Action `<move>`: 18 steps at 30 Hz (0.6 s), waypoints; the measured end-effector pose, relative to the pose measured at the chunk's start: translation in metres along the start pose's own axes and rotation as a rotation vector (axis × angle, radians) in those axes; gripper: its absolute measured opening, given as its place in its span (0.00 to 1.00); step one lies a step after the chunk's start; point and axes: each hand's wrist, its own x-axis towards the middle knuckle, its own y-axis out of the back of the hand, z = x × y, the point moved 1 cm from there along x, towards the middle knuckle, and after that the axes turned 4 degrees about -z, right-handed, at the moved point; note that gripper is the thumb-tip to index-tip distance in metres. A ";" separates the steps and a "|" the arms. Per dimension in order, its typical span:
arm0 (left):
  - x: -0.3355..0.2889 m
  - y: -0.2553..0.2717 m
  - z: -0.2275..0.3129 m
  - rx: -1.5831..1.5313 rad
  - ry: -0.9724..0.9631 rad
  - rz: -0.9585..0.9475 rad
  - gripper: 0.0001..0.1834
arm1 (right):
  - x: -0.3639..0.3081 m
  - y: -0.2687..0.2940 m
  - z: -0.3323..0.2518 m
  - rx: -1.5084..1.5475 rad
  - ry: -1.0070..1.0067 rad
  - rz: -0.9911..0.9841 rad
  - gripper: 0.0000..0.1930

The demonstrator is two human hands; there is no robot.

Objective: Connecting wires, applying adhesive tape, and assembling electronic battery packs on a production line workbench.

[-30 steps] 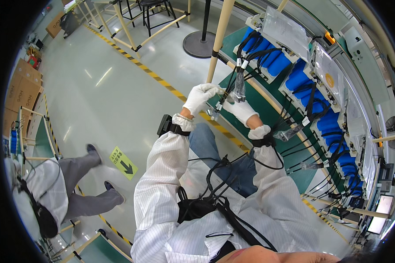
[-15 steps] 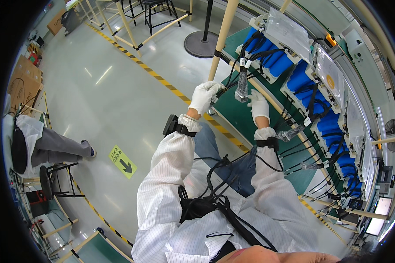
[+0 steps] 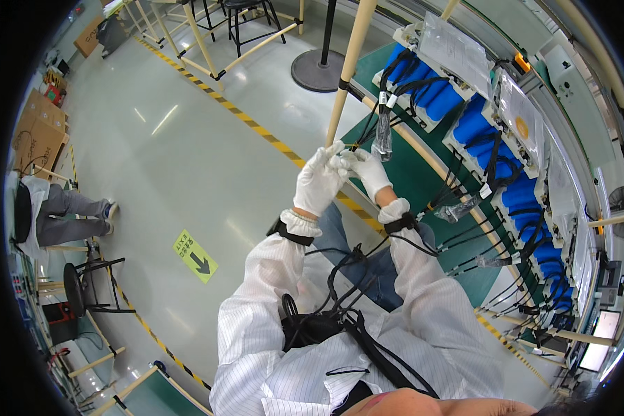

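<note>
Hands point(image 3: 345, 173) meet beside beige pole point(image 3: 347, 69), cable bundle point(image 3: 381, 128) and blue fixtures point(image 3: 475, 128).

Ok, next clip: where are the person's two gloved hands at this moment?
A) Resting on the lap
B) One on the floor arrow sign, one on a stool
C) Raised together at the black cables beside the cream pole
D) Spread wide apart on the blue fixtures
C: the left hand and right hand meet fingertip to fingertip by the cream pole, at the black cables hanging there.

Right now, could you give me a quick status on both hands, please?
Left hand and right hand gloved, together on a small part. Black cable bundle just above. Nothing between.
</note>
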 end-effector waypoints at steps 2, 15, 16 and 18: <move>-0.003 0.006 -0.002 0.021 -0.041 0.013 0.20 | -0.013 -0.013 -0.011 0.372 0.033 -0.115 0.11; -0.010 0.015 0.015 0.604 -0.074 0.299 0.12 | 0.005 -0.011 0.003 -0.097 0.255 0.138 0.10; -0.011 0.018 0.019 0.650 -0.084 0.307 0.11 | 0.005 -0.013 0.005 0.106 0.220 0.100 0.11; -0.009 0.034 0.031 0.601 -0.040 0.146 0.11 | 0.002 -0.017 0.005 0.080 0.251 0.077 0.10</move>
